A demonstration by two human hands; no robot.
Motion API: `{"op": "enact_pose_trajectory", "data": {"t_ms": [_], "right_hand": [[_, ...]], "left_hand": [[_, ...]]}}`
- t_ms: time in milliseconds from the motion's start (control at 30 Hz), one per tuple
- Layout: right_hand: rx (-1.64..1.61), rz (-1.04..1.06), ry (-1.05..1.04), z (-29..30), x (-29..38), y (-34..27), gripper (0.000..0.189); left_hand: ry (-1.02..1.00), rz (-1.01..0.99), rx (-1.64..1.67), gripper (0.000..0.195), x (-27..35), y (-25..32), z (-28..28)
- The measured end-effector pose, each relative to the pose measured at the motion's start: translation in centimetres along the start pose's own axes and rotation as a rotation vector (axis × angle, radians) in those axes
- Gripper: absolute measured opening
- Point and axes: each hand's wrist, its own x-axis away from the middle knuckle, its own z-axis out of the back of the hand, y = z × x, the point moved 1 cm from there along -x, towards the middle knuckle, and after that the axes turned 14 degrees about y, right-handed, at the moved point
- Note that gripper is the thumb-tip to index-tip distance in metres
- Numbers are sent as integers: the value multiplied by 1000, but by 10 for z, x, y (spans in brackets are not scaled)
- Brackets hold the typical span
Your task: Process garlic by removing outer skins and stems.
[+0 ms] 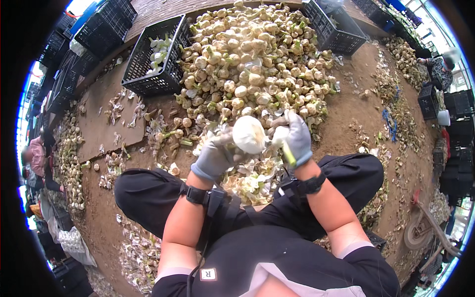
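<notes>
My left hand (214,155), in a grey glove, holds a large white garlic bulb (248,134) by its left side, in front of my lap. My right hand (298,138), gloved too, is closed around a smaller pale piece with a green stem (288,154); blur hides its exact shape. Just beyond both hands lies a big heap of unpeeled garlic bulbs (256,80). Loose garlic skins (252,182) cover the ground between my crossed legs. At the heap's left, a black plastic crate (150,87) contains several clean white bulbs (159,52).
Another black crate (345,39) stands at the heap's right. A flat board (111,122) with scraps lies at left. Stacked crates (107,26) stand behind it. People sit at far left (37,156) and far right (439,72). A wheel (417,231) is at lower right.
</notes>
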Motion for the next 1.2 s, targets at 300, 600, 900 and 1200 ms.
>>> {"op": "enact_pose_trajectory", "data": {"t_ms": [300,600,900,1200], "right_hand": [[-240,-308,204,28,-32,8,40],[-85,-196,309,25,-34,6,38],[52,-171,152,18,-38,21,34],[273,-263,19,19,-45,48,52]], "left_hand": [[391,-1422,-605,32,-24,238,5],[267,-452,-1167,33,-200,236,175],[969,-655,-1783,27,-227,1,169],[617,-497,-1619,25,-196,46,130]]}}
